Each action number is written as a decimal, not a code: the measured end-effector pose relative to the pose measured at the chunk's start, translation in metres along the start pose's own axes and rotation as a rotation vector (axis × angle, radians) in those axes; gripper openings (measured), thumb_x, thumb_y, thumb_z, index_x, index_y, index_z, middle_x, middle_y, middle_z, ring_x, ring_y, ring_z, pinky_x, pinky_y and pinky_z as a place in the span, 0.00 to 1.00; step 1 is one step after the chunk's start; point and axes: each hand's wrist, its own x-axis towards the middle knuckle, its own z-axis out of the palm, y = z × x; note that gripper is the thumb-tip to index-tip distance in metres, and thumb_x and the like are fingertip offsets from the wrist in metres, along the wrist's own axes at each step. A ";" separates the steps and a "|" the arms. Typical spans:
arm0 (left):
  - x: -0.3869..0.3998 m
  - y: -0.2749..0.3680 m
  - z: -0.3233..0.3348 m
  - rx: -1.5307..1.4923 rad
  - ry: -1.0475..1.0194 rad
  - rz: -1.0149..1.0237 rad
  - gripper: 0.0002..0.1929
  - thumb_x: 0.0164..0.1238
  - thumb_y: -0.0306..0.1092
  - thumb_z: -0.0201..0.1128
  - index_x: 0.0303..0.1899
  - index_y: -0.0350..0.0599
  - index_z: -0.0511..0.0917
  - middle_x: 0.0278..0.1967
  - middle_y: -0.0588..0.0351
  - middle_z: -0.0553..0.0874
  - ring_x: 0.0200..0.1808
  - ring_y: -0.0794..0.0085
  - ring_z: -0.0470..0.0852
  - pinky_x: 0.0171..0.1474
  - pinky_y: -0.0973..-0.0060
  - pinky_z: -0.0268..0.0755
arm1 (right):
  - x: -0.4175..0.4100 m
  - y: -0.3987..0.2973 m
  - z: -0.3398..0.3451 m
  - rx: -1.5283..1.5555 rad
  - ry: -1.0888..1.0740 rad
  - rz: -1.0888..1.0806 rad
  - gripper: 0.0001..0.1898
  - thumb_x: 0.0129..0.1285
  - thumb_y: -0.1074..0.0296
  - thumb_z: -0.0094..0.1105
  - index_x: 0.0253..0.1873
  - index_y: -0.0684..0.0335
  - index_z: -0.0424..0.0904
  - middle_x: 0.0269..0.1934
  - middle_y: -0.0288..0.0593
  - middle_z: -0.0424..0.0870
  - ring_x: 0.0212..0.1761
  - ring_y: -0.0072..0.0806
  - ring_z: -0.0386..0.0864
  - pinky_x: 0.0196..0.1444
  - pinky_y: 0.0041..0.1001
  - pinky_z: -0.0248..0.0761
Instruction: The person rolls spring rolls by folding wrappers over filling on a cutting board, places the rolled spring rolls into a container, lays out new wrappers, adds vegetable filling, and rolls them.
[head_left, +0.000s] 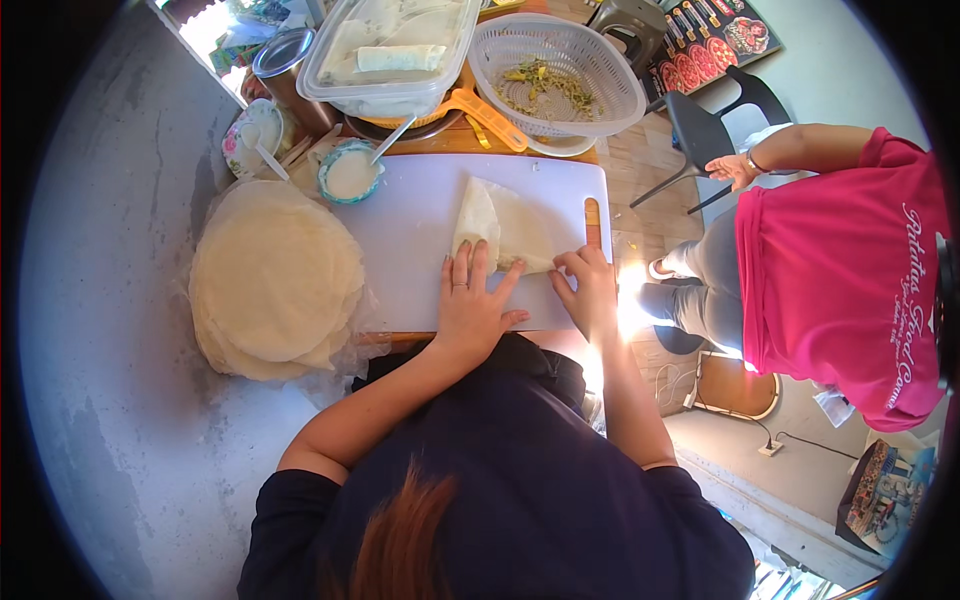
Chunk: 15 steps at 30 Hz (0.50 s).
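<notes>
A thin pale spring roll wrapper (517, 221), its left side folded over, lies on the white cutting board (409, 247). My left hand (476, 304) rests on the wrapper's near left part, fingers spread and palm down, with a ring on one finger. At the wrapper's near right corner, my right hand (589, 289) pinches the edge between thumb and fingertips. Any filling under the fold is hidden. Left of the board sits a tall stack of round wrappers (277, 270) on clear plastic. A small teal-rimmed bowl of white paste (351, 175) with a spoon stands at the board's far left corner.
Behind the board are a lidded plastic container (390, 75) with rolls, a perforated basket (559, 112) with vegetable scraps, and an orange strainer handle (491, 120). A floral bowl (236, 142) stands far left. A person in a pink shirt (832, 277) stands right, near a dark chair (697, 131).
</notes>
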 end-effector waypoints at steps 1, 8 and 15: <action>0.001 0.001 -0.001 0.003 -0.008 -0.020 0.36 0.58 0.56 0.67 0.69 0.62 0.67 0.68 0.38 0.63 0.70 0.42 0.59 0.69 0.43 0.54 | 0.001 -0.003 0.001 -0.001 0.002 0.004 0.08 0.54 0.72 0.68 0.39 0.59 0.81 0.35 0.40 0.77 0.40 0.39 0.75 0.43 0.37 0.66; 0.001 -0.004 -0.002 -0.215 0.069 -0.087 0.35 0.59 0.49 0.69 0.65 0.43 0.69 0.66 0.41 0.66 0.71 0.44 0.59 0.70 0.45 0.54 | 0.010 -0.039 0.007 0.328 0.152 -0.194 0.10 0.55 0.83 0.63 0.42 0.66 0.80 0.40 0.48 0.81 0.42 0.44 0.80 0.44 0.36 0.75; 0.004 -0.018 -0.020 -0.140 0.054 0.007 0.31 0.55 0.38 0.72 0.60 0.37 0.70 0.60 0.45 0.72 0.63 0.48 0.67 0.65 0.52 0.61 | 0.012 -0.042 0.017 0.318 0.034 -0.348 0.14 0.50 0.85 0.63 0.42 0.65 0.79 0.41 0.44 0.82 0.46 0.40 0.78 0.44 0.34 0.75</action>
